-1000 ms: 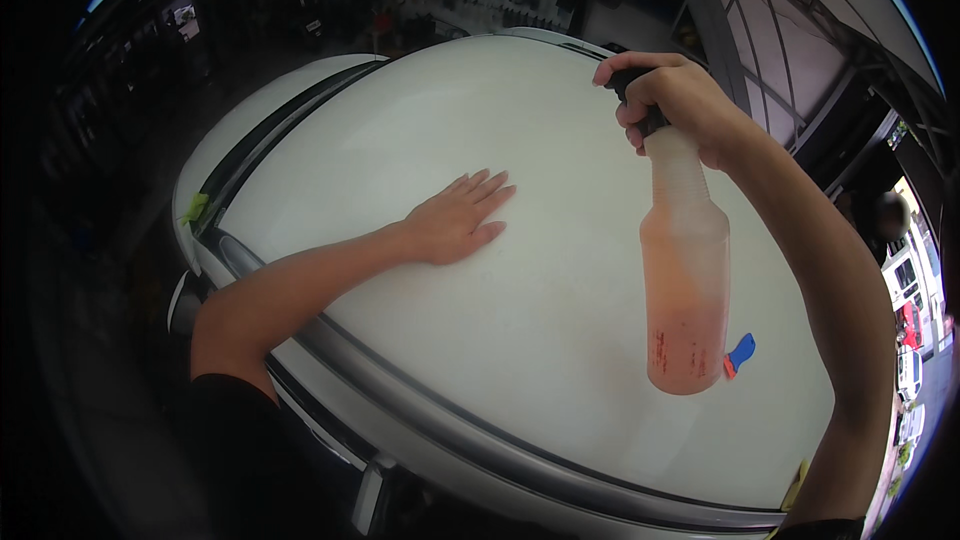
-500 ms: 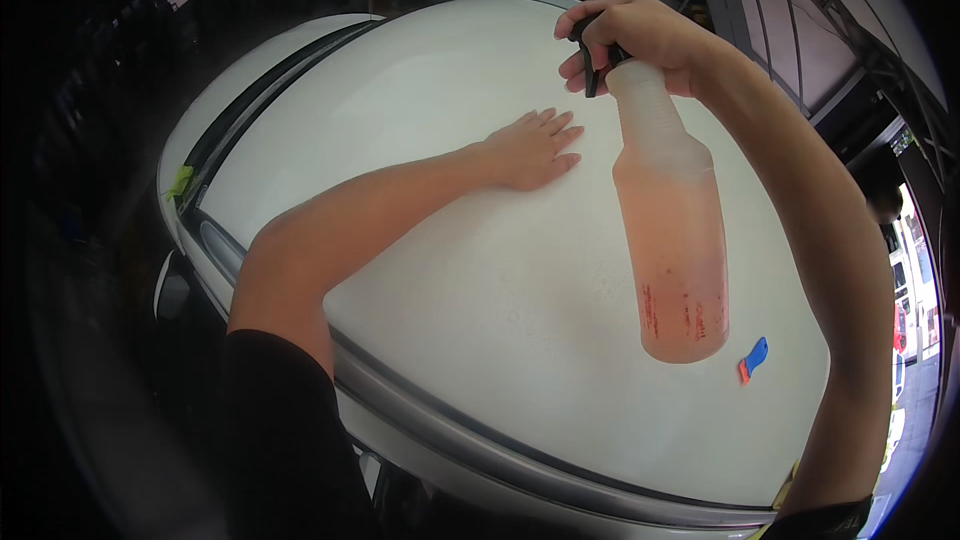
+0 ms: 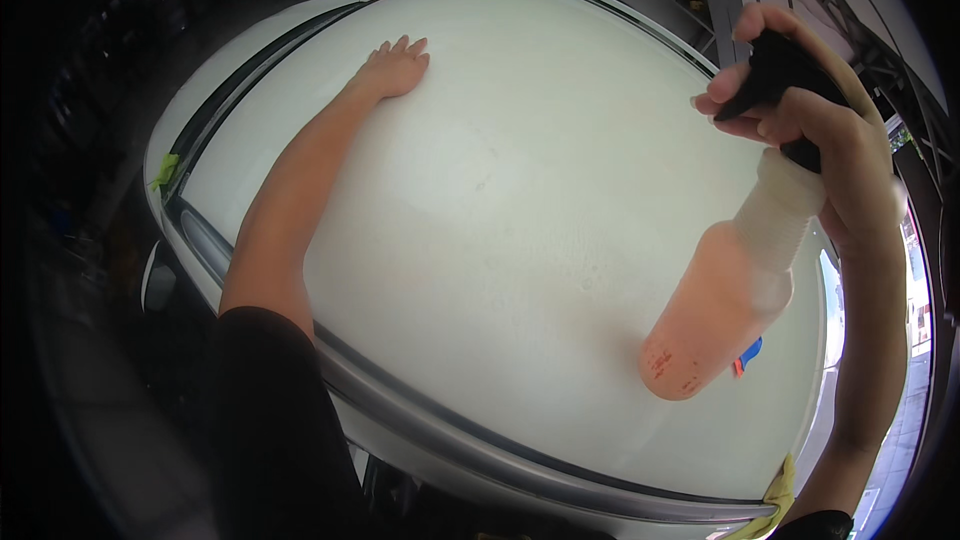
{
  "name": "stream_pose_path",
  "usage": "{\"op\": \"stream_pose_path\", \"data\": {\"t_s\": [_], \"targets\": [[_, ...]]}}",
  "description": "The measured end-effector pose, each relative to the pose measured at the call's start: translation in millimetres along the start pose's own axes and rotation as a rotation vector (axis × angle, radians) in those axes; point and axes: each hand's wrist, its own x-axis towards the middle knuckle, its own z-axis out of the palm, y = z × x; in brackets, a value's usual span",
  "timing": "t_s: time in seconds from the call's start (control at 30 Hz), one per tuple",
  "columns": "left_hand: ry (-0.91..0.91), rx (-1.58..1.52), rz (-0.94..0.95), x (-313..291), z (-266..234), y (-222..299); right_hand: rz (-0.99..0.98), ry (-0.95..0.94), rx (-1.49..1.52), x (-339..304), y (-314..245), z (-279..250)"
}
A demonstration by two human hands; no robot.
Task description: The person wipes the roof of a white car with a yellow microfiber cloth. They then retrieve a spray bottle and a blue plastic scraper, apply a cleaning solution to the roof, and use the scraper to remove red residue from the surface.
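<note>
Two bare hands work over a white car roof [image 3: 520, 240]: the left hand [image 3: 395, 68] lies open, palm down and fingers spread, flat on the far part of the panel. The right hand [image 3: 800, 130] is closed around the black trigger head of a translucent spray bottle [image 3: 725, 295] of pale orange liquid, which hangs tilted above the roof's right side. A small blue and red mark [image 3: 747, 355] shows just beside the bottle's base.

Bottle [image 3: 728, 300] right of hand [image 3: 393, 67] (roof [image 3: 520, 220] beneath)
</note>
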Motion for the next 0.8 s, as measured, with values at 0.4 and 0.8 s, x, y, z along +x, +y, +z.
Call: {"op": "stream_pose_path", "data": {"t_s": [0.4, 0.8], "targets": [[-0.014, -0.085, 0.459, -37, 3, 85, 0.125, 0.296, -0.061, -128, -28, -20], [-0.025, 0.014, 0.108, -227, -26, -112, 0.234, 0.254, -0.207, -218, -8, -83]]}}
